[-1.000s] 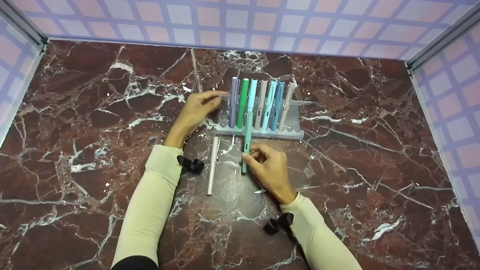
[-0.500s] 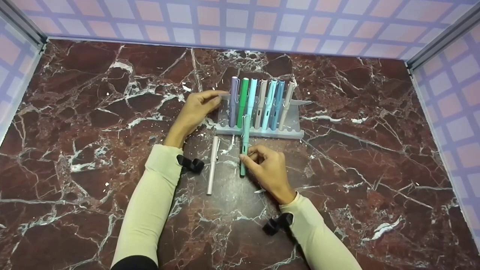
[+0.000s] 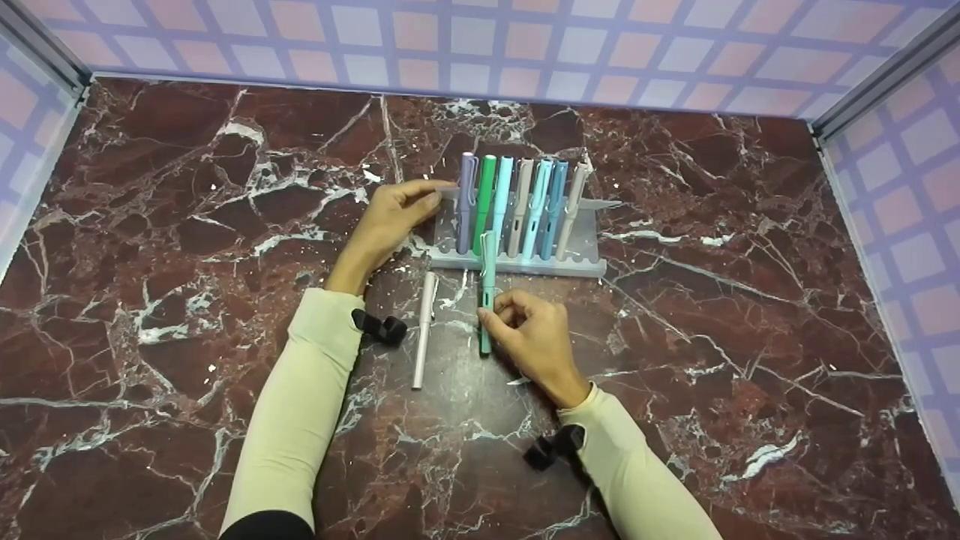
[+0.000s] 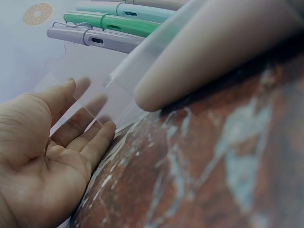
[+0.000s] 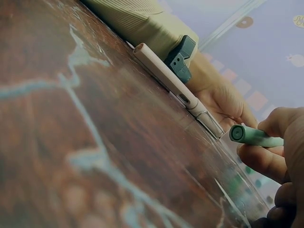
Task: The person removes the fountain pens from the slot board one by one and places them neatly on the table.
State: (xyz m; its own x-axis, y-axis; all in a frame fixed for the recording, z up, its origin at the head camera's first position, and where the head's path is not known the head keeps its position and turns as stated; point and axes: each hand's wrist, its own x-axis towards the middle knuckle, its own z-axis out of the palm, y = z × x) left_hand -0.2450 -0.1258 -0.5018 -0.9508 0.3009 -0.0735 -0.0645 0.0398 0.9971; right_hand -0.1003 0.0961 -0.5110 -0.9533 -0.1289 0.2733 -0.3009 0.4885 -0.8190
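Note:
My left hand (image 3: 390,217) is at the left edge of a clear pen stand (image 3: 589,268), pinching its side panel. In the left wrist view the fingers show through the clear panel (image 4: 90,61), with the thumb on the near side. My right hand (image 3: 536,334) pinches a teal-green capped pen (image 3: 488,274) near its lower end, thumb on one side and fingers on the other. Its upper end overlaps the stand's front ledge in the head view. A pale pink pen (image 3: 424,330) lies on the table between the hands, clip toward the stand.
Several pens lean side by side in the stand, among them a purple pen (image 3: 466,202), a green pen (image 3: 484,202) and a dark blue pen (image 3: 553,210). The marbled table (image 3: 712,300) meets checkered panels (image 3: 465,45) at the back and sides.
The teal-green pen has shifted slightly left and toward the person, its upper end lower in view. My right hand moved a little with it; the left hand stays at the stand.

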